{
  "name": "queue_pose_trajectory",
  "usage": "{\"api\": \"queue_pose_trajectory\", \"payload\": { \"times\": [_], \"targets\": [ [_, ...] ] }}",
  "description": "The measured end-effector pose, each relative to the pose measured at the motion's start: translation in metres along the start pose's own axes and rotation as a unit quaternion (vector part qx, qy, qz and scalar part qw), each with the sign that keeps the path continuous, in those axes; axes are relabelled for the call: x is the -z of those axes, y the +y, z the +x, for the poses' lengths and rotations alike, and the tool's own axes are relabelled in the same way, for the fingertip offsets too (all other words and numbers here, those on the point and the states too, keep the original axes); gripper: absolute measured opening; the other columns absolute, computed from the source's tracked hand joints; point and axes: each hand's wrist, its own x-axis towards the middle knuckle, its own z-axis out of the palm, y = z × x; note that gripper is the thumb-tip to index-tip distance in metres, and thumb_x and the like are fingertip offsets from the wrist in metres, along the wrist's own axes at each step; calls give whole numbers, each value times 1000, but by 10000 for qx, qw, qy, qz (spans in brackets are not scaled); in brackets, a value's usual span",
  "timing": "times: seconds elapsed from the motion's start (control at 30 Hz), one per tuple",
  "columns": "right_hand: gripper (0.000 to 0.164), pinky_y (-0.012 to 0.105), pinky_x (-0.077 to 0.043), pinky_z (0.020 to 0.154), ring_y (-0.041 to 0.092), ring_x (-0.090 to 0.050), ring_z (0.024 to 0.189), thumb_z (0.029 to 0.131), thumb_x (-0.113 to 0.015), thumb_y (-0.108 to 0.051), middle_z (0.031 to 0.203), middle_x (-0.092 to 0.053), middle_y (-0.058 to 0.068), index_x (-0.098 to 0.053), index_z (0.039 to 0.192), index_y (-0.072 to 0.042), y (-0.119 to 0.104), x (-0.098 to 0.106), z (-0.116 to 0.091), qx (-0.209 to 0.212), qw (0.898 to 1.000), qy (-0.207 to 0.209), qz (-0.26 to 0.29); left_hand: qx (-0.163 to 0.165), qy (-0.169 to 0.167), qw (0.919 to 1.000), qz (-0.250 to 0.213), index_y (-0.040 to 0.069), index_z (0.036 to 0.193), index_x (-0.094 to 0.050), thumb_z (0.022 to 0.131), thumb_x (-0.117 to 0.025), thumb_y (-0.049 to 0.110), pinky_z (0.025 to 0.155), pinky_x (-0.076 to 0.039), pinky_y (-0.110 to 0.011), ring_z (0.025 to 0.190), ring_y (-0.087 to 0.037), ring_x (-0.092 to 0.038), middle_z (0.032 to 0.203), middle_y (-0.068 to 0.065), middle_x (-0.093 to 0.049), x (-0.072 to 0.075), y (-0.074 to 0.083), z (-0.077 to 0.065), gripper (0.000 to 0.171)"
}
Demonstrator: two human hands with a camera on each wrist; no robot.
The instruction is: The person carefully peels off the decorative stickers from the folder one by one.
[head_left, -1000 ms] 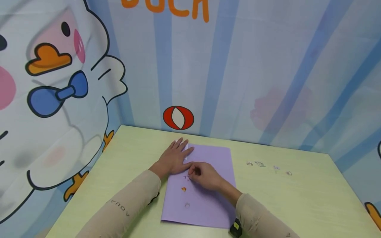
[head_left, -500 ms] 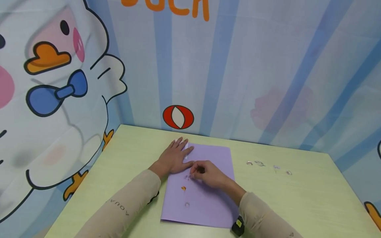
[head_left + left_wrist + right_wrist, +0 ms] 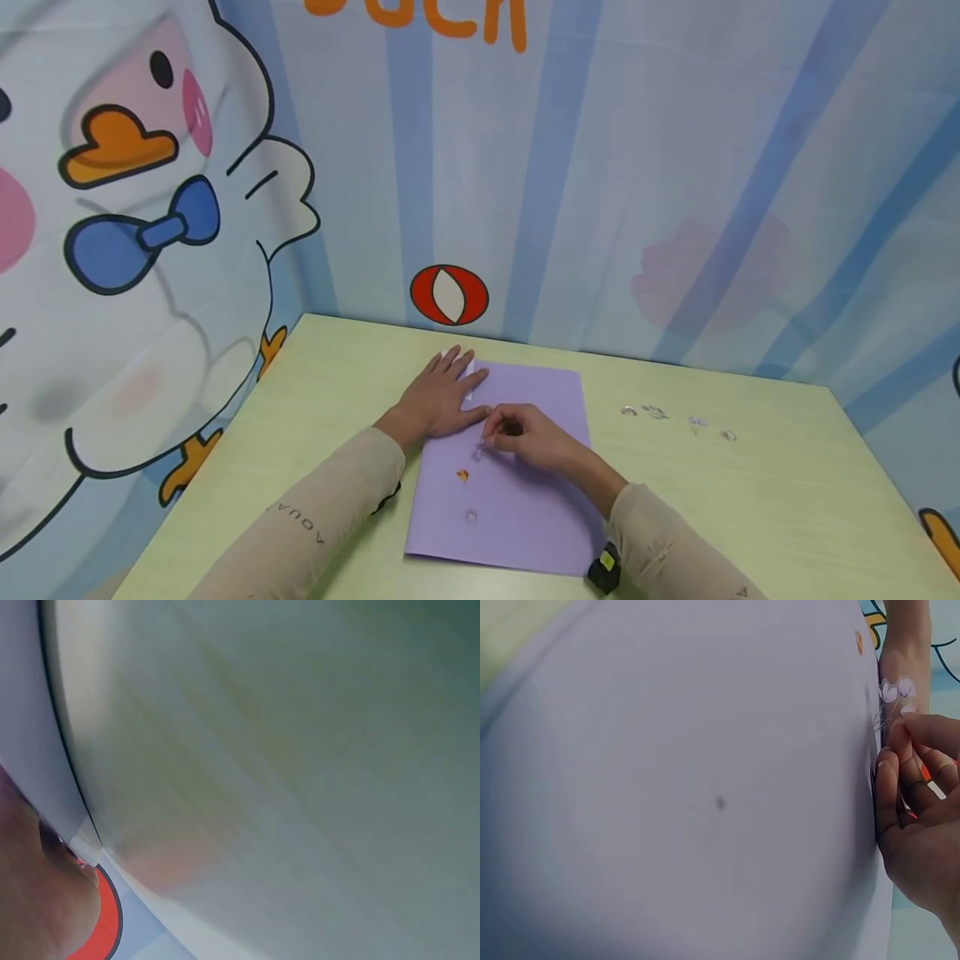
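Observation:
A purple sheet [image 3: 517,525] lies on the table. My left hand [image 3: 440,400] rests on its upper left part with fingers spread, partly over a white strip [image 3: 470,385]. Close to the left thumb, my right hand [image 3: 528,437] pinches a small clear sticker with pale purple flowers [image 3: 896,690] between thumb and fingertips. In the right wrist view the flowers stand up from the fingertips, off the sheet's surface. Below them on the sheet are an orange leaf-like sticker [image 3: 462,475] and a faint ring-shaped one [image 3: 472,517].
Several small stickers lie in a row on the table to the right, among them a flower-like one [image 3: 696,423] and a round one [image 3: 728,435]. The pale yellow table [image 3: 750,500] meets a cartoon-printed cloth backdrop [image 3: 600,208] behind and at the left.
My right hand has shifted slightly right, drawing the flower sticker a little right and down over the sheet. The left hand has stayed in place.

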Motion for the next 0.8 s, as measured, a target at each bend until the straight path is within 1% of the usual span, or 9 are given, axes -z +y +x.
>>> {"api": "queue_pose_trajectory", "payload": {
  "times": [0.07, 0.13, 0.3, 0.4, 0.53, 0.7, 0.8],
  "targets": [
    [8, 29, -47, 83, 19, -59, 90, 98, -67, -1, 93, -68, 5, -74, 102, -4, 0, 0, 0, -4, 10000, -2, 21, 10, -22, 10000, -12, 23, 167, -37, 105, -43, 68, 130, -9, -54, 163, -36, -9, 176, -13, -21, 0, 0, 0, 77],
    [6, 29, -47, 83, 19, -59, 90, 99, -68, -2, 94, -68, 6, -73, 102, -3, 1, 1, -1, -3, 10000, -19, 78, 5, 0, 10000, -28, 23, 166, -39, 105, -44, 68, 130, -11, -54, 163, -37, -11, 175, -14, -22, 2, 1, -2, 77],
    [8, 28, -48, 82, 18, -63, 89, 101, -69, -7, 96, -73, 11, -72, 104, 0, 2, 6, -5, -105, 9992, 0, 376, 25, -11, 10000, -1, 23, 166, -40, 105, -42, 69, 130, -14, -55, 162, -37, -14, 175, -13, -24, 8, 3, -4, 76],
    [10, 29, -50, 82, 19, -67, 89, 101, -70, -8, 98, -76, 12, -72, 104, 1, 4, 8, -9, -267, 9976, 137, 627, 39, -49, 10000, -17, 23, 166, -39, 105, -40, 70, 130, -13, -54, 163, -36, -13, 175, -12, -23, 8, 5, -4, 77],
    [10, 31, -54, 83, 22, -70, 91, 101, -70, -10, 99, -77, 11, -72, 104, 0, 5, 9, -14, -411, 9947, 352, 879, 27, -31, 10000, -67, 22, 166, -40, 104, -41, 69, 130, -13, -53, 163, -36, -14, 175, -13, -24, 8, 5, -4, 77],
    [13, 34, -57, 84, 25, -70, 94, 102, -63, -8, 99, -76, 11, -72, 106, 2, 7, 12, -19, -353, 9934, 538, 947, 50, -9, 10000, -66, 23, 165, -41, 104, -42, 69, 130, -12, -53, 163, -36, -14, 174, -13, -25, 8, 5, -4, 77],
    [14, 36, -58, 83, 27, -68, 93, 102, -62, -7, 100, -74, 12, -71, 106, 2, 8, 17, -22, -346, 9927, 662, 945, 66, -3, 10000, -55, 23, 166, -40, 104, -41, 70, 130, -12, -53, 163, -36, -13, 175, -13, -24, 7, 4, -4, 77]
  ]
}}
